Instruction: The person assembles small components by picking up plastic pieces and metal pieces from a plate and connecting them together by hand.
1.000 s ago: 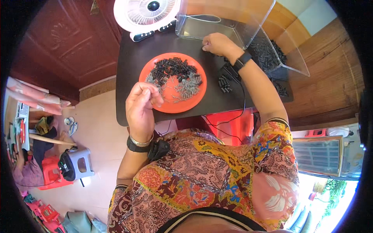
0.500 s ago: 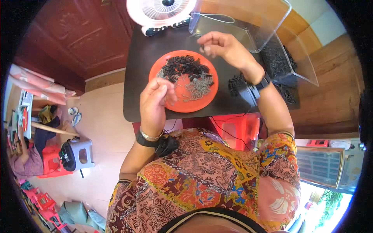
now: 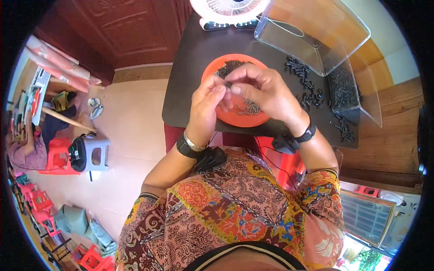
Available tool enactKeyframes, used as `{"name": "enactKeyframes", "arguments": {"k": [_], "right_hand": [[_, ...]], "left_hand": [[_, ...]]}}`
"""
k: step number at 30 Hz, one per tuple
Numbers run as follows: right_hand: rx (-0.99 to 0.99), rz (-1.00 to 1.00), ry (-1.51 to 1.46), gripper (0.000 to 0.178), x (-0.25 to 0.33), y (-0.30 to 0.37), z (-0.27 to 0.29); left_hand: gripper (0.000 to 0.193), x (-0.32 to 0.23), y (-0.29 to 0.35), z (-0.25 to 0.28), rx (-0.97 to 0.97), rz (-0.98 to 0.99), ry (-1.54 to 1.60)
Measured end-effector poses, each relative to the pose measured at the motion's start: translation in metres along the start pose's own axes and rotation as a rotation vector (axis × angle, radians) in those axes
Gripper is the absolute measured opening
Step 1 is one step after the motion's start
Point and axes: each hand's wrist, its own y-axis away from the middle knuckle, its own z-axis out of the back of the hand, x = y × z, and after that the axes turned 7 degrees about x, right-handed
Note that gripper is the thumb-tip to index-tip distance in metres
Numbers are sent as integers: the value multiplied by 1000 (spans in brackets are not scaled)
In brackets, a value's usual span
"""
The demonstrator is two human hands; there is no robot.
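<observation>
Together, left hand and right hand pinch a dark part, likely light, stiff, best gripped by its sides, above the plate toward its left rim.

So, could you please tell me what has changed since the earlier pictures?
The right hand has come left and toward the body, from beside the clear bin to over the orange plate, bringing a small dark piece to the fingertips of the left hand. The view has shifted too, so the table appears farther right. The left hand stays by the plate's left side; plate and fan remain on the table.
</observation>
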Motion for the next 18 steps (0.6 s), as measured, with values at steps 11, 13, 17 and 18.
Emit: {"name": "enactKeyframes", "arguments": {"k": [11, 13, 17, 18], "right_hand": [[22, 94, 230, 10, 8, 7, 8], [54, 24, 257, 9, 15, 8, 11], [-45, 117, 339, 12, 5, 6, 12], [-44, 118, 338, 12, 3, 7, 12]], "left_hand": [[28, -3, 0, 8, 175, 168, -63], [27, -3, 1, 13, 222, 144, -89], [23, 0, 1, 9, 157, 73, -8], [22, 1, 0, 7, 101, 48, 45]]}}
